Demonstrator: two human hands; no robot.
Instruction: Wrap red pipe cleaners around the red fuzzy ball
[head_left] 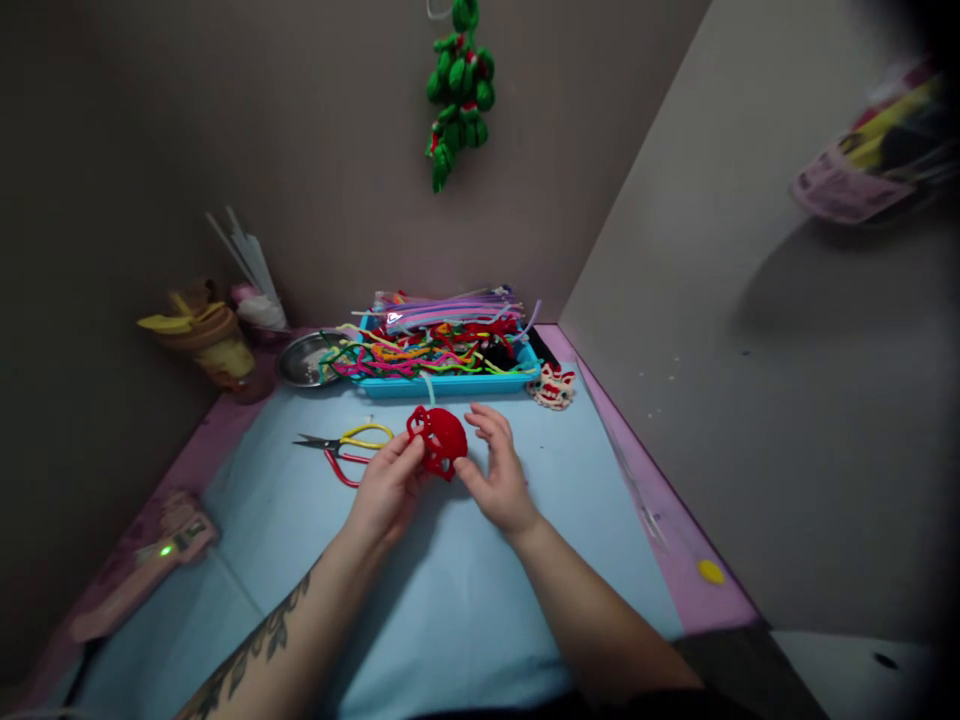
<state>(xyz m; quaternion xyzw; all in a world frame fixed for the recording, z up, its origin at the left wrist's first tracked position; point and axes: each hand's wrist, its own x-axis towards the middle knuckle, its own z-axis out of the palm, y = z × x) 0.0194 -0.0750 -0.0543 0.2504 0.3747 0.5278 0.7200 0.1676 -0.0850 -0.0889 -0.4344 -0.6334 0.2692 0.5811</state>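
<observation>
A red, rounded piece with small openings along its edges (444,432), seemingly fuzzy craft work, is pinched at its left side by my left hand (390,482). My right hand (499,475) is at the piece's right side, fingers apart and curved, the thumb close to its lower right edge; whether the thumb touches it I cannot tell. Just left of my left hand lie scissors (343,446) with one yellow and one red handle, blades pointing left. Both hands are above the light blue cloth (465,600).
Behind the hands stands a blue tray (450,385) heaped with colourful pipe cleaners. Left of it are a metal dish (304,362) and a pot-shaped holder (217,350). A pink glue gun (157,570) with a green light rests at left. A red-and-white lion-face piece (553,387) lies right of the tray.
</observation>
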